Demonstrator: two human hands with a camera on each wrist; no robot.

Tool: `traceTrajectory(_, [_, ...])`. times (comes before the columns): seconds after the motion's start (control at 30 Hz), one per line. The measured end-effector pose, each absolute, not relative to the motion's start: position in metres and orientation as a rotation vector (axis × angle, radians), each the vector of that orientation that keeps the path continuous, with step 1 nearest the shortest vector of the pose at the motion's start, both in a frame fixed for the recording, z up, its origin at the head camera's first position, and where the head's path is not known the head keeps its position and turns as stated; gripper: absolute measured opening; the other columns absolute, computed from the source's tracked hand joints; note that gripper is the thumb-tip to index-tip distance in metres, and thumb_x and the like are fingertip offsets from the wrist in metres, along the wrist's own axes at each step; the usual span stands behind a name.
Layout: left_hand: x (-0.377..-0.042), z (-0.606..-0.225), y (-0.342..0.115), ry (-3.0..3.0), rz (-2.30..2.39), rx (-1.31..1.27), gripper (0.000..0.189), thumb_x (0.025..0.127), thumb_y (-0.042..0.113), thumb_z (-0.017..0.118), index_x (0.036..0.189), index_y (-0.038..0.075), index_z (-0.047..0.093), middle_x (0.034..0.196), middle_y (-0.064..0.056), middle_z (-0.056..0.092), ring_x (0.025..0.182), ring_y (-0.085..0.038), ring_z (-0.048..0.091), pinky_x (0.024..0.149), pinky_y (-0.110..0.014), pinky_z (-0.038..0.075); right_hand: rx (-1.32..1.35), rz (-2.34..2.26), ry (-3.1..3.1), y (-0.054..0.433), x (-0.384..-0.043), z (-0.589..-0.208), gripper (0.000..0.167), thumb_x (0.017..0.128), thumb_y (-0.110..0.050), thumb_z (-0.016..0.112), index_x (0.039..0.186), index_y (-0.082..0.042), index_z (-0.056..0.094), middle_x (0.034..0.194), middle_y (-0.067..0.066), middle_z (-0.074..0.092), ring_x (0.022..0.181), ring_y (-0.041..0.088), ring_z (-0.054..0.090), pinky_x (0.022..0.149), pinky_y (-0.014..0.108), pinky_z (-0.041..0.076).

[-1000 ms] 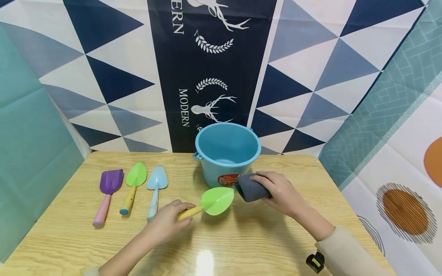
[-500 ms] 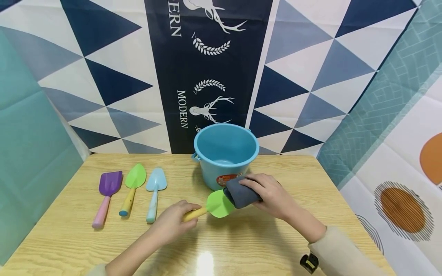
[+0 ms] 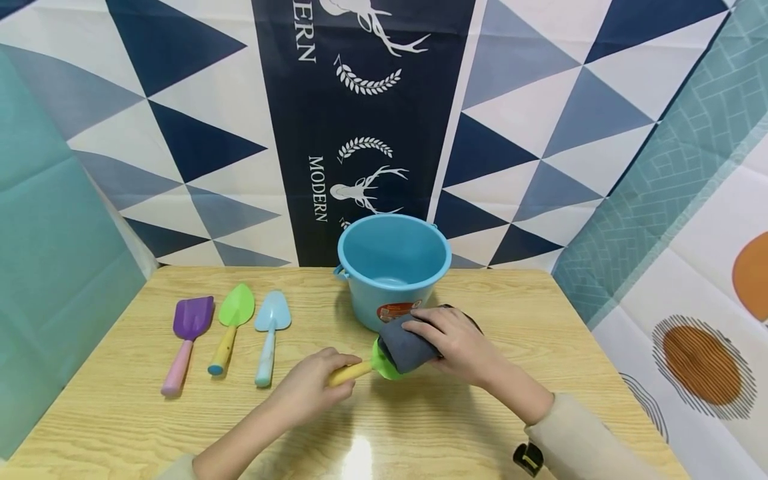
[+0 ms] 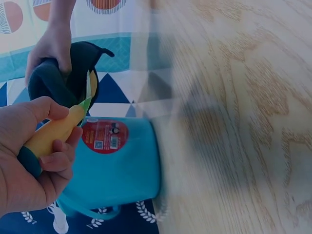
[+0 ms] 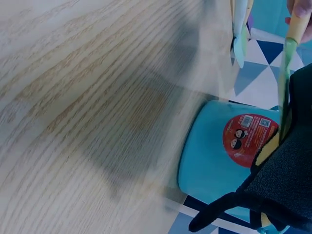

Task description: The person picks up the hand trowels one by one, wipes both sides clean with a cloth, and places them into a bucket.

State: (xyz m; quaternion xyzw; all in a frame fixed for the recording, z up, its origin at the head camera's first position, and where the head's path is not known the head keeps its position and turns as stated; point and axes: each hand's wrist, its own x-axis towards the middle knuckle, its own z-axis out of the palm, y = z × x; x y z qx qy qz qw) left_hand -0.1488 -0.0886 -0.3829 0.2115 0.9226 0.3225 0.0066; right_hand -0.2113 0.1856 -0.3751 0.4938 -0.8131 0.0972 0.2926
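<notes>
Near the middle of the table, my left hand (image 3: 312,388) grips the yellow handle of a toy shovel (image 3: 350,373) with a green blade. A folded dark grey cloth (image 3: 408,345) lies over most of that blade, and my right hand (image 3: 459,347) holds it from the right side. Only the blade's base and left edge show in the head view. In the left wrist view, the cloth (image 4: 53,85) wraps both sides of the blade, and fingers curl round the handle (image 4: 56,130). The right wrist view shows the cloth (image 5: 287,170) large, with the right hand out of sight.
Behind the hands stands a light blue bucket (image 3: 390,303) with a red label. Three toy shovels lie in a row at the left: purple (image 3: 193,317), green with a yellow handle (image 3: 237,305), and light blue (image 3: 273,312). A patterned cloth wall (image 3: 372,100) rises behind the table.
My right hand has moved left and slightly down, bringing the cloth from the blade's tip over most of it. My left hand has shifted a little right with the shovel.
</notes>
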Motion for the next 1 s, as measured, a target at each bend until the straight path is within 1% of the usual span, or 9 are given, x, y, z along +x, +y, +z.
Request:
traceTrajectory(0.13, [-0.1474, -0.3812, -0.0872, 2.875, 1.017, 0.673, 0.032, 0.084, 0.015, 0.064, 0.115, 0.01, 0.066, 0.084, 0.005, 0.057, 0.064, -0.004, 0.043, 0.055, -0.019, 0.038, 1.315, 0.216, -2.177, 0.1823, -0.2101, -0.3772, 0.073, 0.057, -0.024, 0.089, 0.122, -0.015, 0.057, 0.118, 0.011, 0.06, 0.106, 0.025, 0.058, 0.082, 0.045, 0.049])
traceTrajectory(0.3, [-0.1465, -0.3803, -0.0864, 2.899, 0.997, 0.692, 0.031, 0.084, 0.015, 0.064, 0.115, 0.01, 0.066, 0.083, 0.006, 0.056, 0.063, -0.004, 0.042, 0.054, -0.018, 0.038, 1.336, 0.115, -2.181, 0.1789, -0.2083, -0.3786, 0.076, 0.06, -0.03, 0.087, 0.129, -0.021, 0.054, 0.121, 0.009, 0.06, 0.107, 0.023, 0.058, 0.081, 0.044, 0.049])
traceTrajectory(0.5, [-0.1457, -0.3789, -0.0853, 2.913, 0.99, 0.696, 0.032, 0.084, 0.015, 0.064, 0.115, 0.01, 0.066, 0.084, 0.007, 0.055, 0.063, -0.003, 0.042, 0.054, -0.018, 0.037, 1.36, -0.01, -2.168, 0.1779, -0.2076, -0.3811, 0.077, 0.061, -0.038, 0.086, 0.13, -0.026, 0.054, 0.124, 0.008, 0.059, 0.107, 0.023, 0.058, 0.082, 0.043, 0.048])
traceTrajectory(0.73, [-0.145, -0.3771, -0.0842, 2.914, 0.981, 0.697, 0.032, 0.084, 0.015, 0.064, 0.116, 0.01, 0.066, 0.084, 0.006, 0.055, 0.062, -0.004, 0.041, 0.053, -0.018, 0.037, 1.362, -0.068, -2.12, 0.1775, -0.2072, -0.3831, 0.074, 0.061, -0.034, 0.087, 0.128, -0.028, 0.055, 0.123, 0.008, 0.06, 0.106, 0.023, 0.059, 0.08, 0.042, 0.048])
traceTrajectory(0.83, [-0.1449, -0.3772, -0.084, 2.917, 0.978, 0.702, 0.032, 0.084, 0.015, 0.064, 0.116, 0.01, 0.066, 0.084, 0.006, 0.056, 0.062, -0.003, 0.041, 0.053, -0.018, 0.037, 1.362, -0.085, -2.104, 0.1779, -0.2076, -0.3832, 0.073, 0.061, -0.029, 0.087, 0.126, -0.028, 0.056, 0.121, 0.008, 0.061, 0.105, 0.023, 0.059, 0.079, 0.042, 0.048])
traceTrajectory(1.0, [-0.1447, -0.3771, -0.0844, 2.925, 0.98, 0.708, 0.034, 0.084, 0.015, 0.064, 0.117, 0.01, 0.066, 0.084, 0.006, 0.056, 0.063, -0.003, 0.042, 0.053, -0.018, 0.037, 1.364, -0.077, -2.09, 0.1812, -0.2095, -0.3824, 0.068, 0.063, -0.023, 0.086, 0.125, -0.027, 0.058, 0.119, 0.008, 0.062, 0.103, 0.024, 0.06, 0.077, 0.043, 0.049])
